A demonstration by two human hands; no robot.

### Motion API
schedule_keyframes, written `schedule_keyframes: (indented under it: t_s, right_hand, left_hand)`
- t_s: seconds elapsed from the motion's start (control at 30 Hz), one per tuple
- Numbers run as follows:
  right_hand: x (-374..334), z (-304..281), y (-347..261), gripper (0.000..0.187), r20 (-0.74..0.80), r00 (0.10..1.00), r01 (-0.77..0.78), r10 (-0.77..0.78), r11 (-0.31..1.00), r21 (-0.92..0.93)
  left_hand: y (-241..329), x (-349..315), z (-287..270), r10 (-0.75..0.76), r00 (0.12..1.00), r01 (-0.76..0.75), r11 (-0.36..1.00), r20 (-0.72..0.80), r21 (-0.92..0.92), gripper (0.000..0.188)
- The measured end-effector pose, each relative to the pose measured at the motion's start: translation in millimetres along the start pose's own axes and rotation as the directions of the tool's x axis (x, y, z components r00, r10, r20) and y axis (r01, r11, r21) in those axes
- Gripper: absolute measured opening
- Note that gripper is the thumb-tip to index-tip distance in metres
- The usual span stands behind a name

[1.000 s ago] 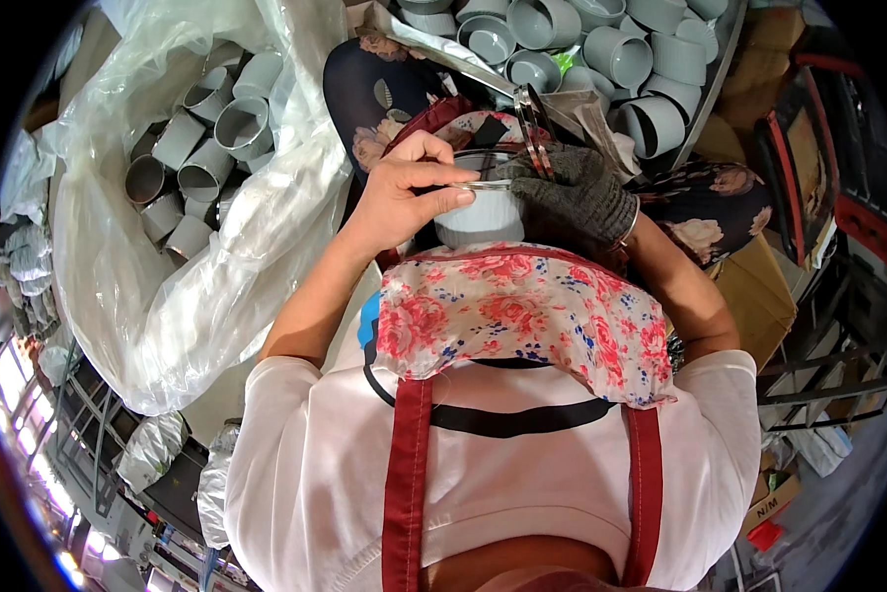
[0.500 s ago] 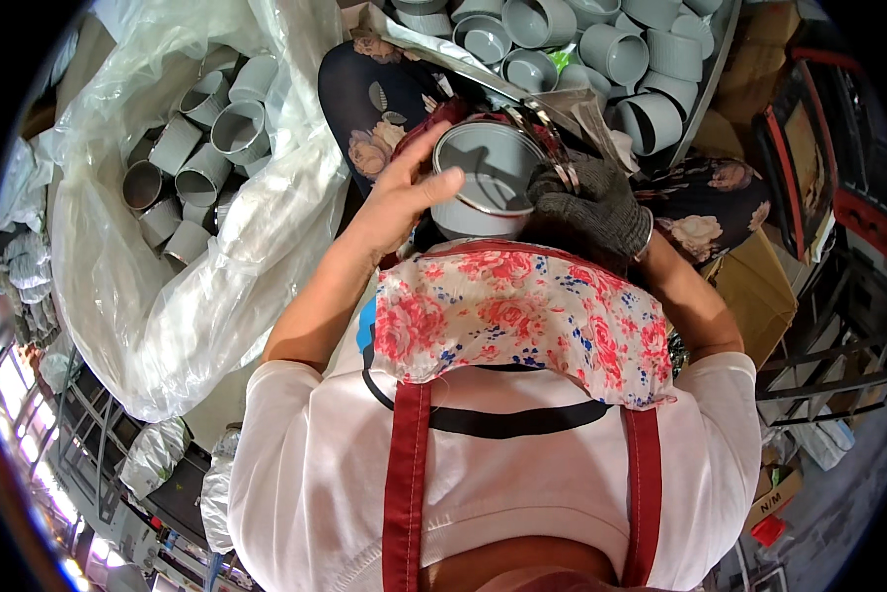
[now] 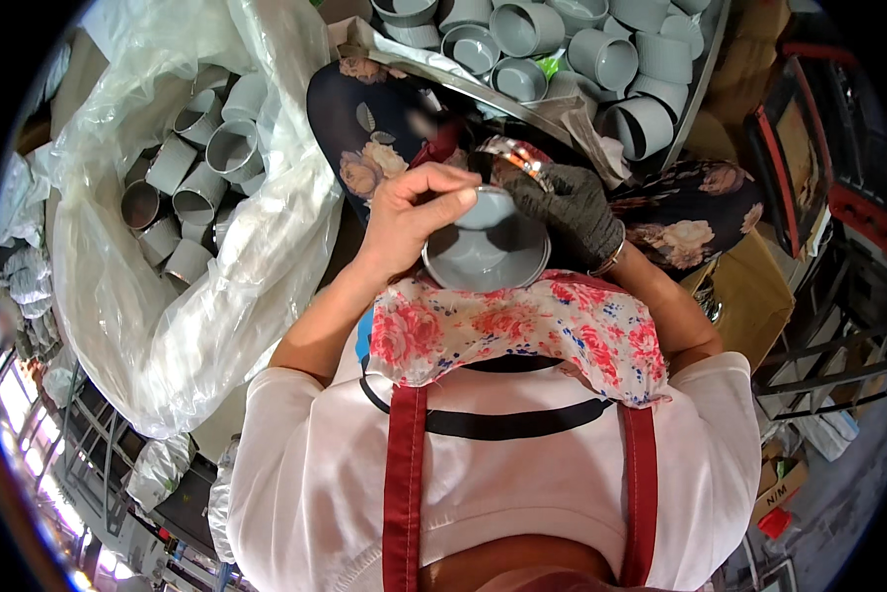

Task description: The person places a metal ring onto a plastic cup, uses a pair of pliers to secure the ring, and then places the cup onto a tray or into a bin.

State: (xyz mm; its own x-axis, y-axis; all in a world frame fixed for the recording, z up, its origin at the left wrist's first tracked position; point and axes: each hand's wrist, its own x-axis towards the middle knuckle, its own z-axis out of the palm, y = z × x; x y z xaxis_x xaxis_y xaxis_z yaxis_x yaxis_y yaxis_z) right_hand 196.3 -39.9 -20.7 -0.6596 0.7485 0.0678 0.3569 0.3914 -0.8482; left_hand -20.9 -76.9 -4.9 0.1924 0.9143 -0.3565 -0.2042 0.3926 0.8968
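Fingers of bare left hand (image 3: 414, 219) and knit-gloved right hand (image 3: 567, 209) grasp smooth grey round fitting (image 3: 487, 252)

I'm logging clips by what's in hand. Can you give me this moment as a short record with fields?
left hand: bare, fingers pinched at the rim of the grey pipe fitting
right hand: dark knit glove, holding the fitting's far side
left side: clear plastic bag of grey fittings
ahead: tray of more grey fittings
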Motion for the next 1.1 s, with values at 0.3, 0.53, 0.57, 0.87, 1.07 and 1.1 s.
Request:
schedule_keyframes:
  t_s: [0.3,0.53,0.57,0.87,1.07,1.1]
  right_hand:
    - [41,-9,-9,0.015,0.100,0.991,-0.097,0.086,0.989,0.112]
    - [130,-36,103,0.018,0.157,0.986,0.152,-0.047,0.618,-0.771]
    - [145,-33,127,0.019,0.151,0.987,0.088,0.054,0.606,-0.791]
    - [153,-49,187,0.014,0.292,0.955,0.201,0.054,0.608,-0.768]
    - [85,-78,49,0.024,0.373,0.897,-0.355,0.235,0.886,0.296]
    - [77,-74,35,0.025,0.300,0.949,-0.153,0.093,0.971,0.184]
  left_hand:
    - [18,-1,-6,0.071,0.996,-0.059,0.973,-0.047,0.224,0.012]
    - [85,-58,-95,0.499,0.374,-0.098,0.860,-0.782,0.502,0.033]
    - [96,-76,-105,0.521,0.284,0.065,0.827,-0.805,0.558,0.036]
    - [75,-59,-85,0.608,0.526,-0.220,0.773,-0.595,0.595,0.031]
    - [65,22,-26,0.632,0.764,-0.542,0.524,0.126,0.657,0.034]
    - [62,32,-15,0.627,0.754,-0.570,0.474,0.198,0.671,0.042]
